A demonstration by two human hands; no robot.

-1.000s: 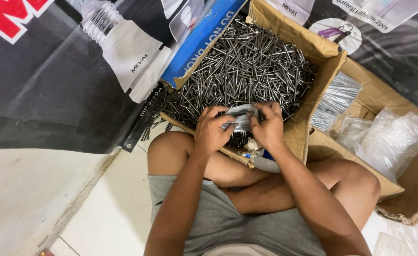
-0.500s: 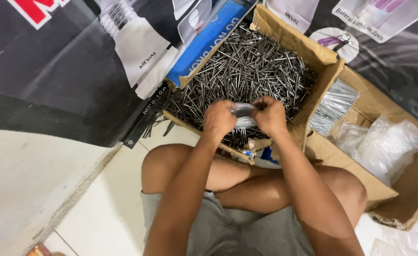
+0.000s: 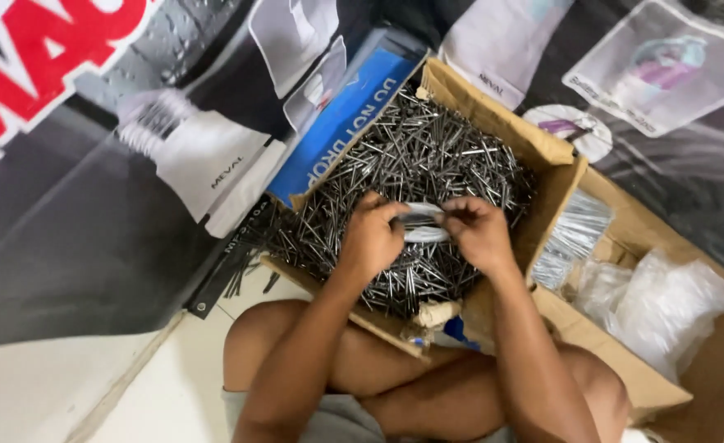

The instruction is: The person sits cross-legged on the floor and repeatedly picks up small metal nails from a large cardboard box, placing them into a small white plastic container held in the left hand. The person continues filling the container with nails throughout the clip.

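Both hands, left hand (image 3: 372, 238) and right hand (image 3: 478, 233), pinch a clear plastic bag (image 3: 421, 223) between closed fingers, held over the steel nails (image 3: 428, 160) heaped in the cardboard box (image 3: 493, 111).

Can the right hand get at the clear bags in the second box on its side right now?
Probably not yet: the right hand is pinching the small clear bag together with the left hand. Otherwise the way looks free; the clear bags lie uncovered in the open second box.

Two cardboard boxes (image 3: 493, 111) (nails (image 3: 428, 156) beyond counting).
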